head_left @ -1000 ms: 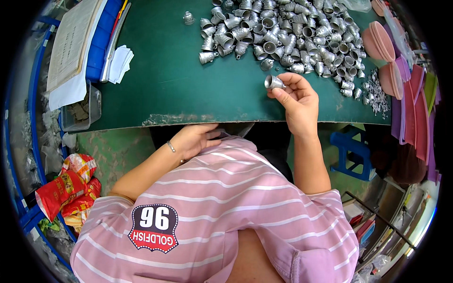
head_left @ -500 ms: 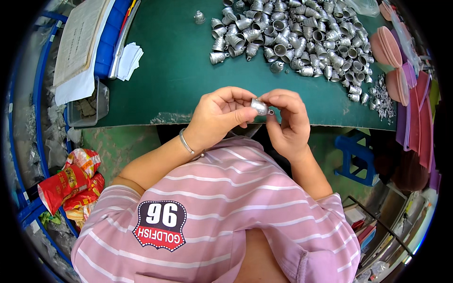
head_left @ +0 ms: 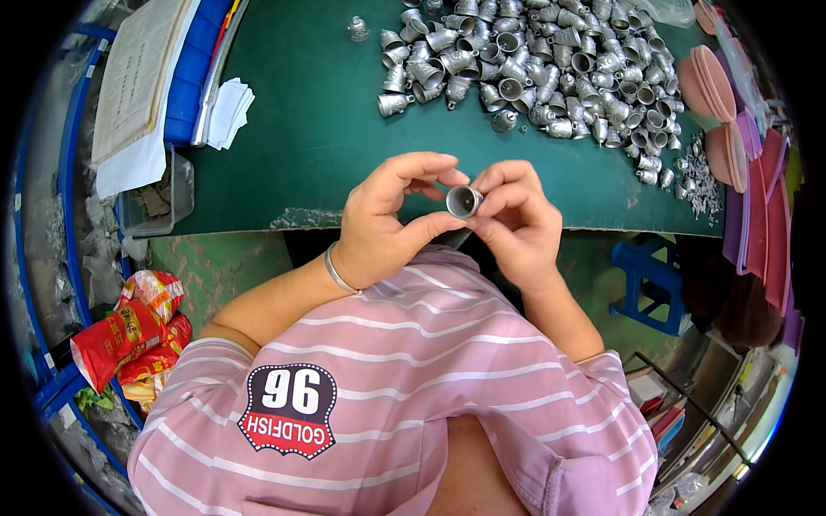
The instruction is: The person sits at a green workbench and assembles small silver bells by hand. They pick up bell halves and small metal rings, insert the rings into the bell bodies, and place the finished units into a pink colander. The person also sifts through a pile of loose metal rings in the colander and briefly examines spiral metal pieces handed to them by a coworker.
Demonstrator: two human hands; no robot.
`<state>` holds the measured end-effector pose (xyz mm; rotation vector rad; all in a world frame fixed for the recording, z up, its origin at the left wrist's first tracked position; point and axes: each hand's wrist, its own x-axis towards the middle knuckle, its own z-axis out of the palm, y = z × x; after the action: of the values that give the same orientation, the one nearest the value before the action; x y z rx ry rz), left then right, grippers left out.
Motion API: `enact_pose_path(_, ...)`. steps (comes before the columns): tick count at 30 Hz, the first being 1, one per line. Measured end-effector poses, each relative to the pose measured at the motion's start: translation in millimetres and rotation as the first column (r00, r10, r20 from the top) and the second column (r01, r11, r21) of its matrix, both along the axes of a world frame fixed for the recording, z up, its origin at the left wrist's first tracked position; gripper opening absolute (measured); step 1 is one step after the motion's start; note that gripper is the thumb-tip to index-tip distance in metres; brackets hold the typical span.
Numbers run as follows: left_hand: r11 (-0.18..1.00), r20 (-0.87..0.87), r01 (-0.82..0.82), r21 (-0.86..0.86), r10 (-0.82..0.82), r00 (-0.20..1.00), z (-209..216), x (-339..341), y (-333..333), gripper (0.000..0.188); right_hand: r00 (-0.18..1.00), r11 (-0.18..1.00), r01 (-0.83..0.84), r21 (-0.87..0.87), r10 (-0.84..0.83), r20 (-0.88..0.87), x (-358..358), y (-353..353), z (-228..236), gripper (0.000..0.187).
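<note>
Silver metal bell cup (head_left: 464, 200) sits mid-frame, pinched between your left hand (head_left: 387, 219) and right hand (head_left: 516, 224), fingertips closed on it.

Green-topped table (head_left: 310, 129) with heaped silver bell-shaped metal caps (head_left: 551, 69), folded white paper (head_left: 225, 112).

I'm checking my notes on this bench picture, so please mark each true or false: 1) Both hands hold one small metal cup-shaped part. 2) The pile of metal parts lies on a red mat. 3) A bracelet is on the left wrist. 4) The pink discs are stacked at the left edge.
1) True: the left hand and right hand hold one metal cup-shaped part between them.
2) False: the pile of metal parts lies on a green mat.
3) True: a bracelet circles the left wrist.
4) False: the pink discs stand at the right edge.
</note>
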<state>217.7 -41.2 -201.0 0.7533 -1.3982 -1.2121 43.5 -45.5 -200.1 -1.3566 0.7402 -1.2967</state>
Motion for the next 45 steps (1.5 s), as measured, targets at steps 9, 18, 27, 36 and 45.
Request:
enact_pose_path(9, 0.533, -0.679, 0.512, 0.674, 0.171, 0.714, 6, 14, -9, 0.029, 0.699, 0.802, 0.220, -0.555, -0.527, -0.484, -14, -37, -1, 0.017)
enact_pose_path(18, 0.691, -0.274, 0.145, 0.709, 0.081, 0.958, 6, 9, -7, 0.029, 0.838, 0.956, 0.218, -0.195, -0.285, -0.465, -16, -49, -3, 0.028)
enact_pose_path(27, 0.768, -0.234, 0.163, 0.620, -0.017, 0.972, 14, 2, -10, 0.032, 0.993, 0.991, -0.114, 0.063, 0.116, -0.019, -4, -22, 1, 0.035)
enact_pose_path(36, 0.989, 0.045, -0.025, 0.144, 0.019, 0.999, 5, 5, -9, 0.032, 0.948, 0.846, -0.315, 0.430, 0.254, 0.193, -15, -20, 7, 0.022)
enact_pose_path(45, 0.987, -0.054, -0.017, 0.161, 0.026, 0.998, 8, 2, -2, 0.035, 0.983, 0.986, -0.150, 0.072, 0.141, 0.117, 2, -12, -7, 0.029)
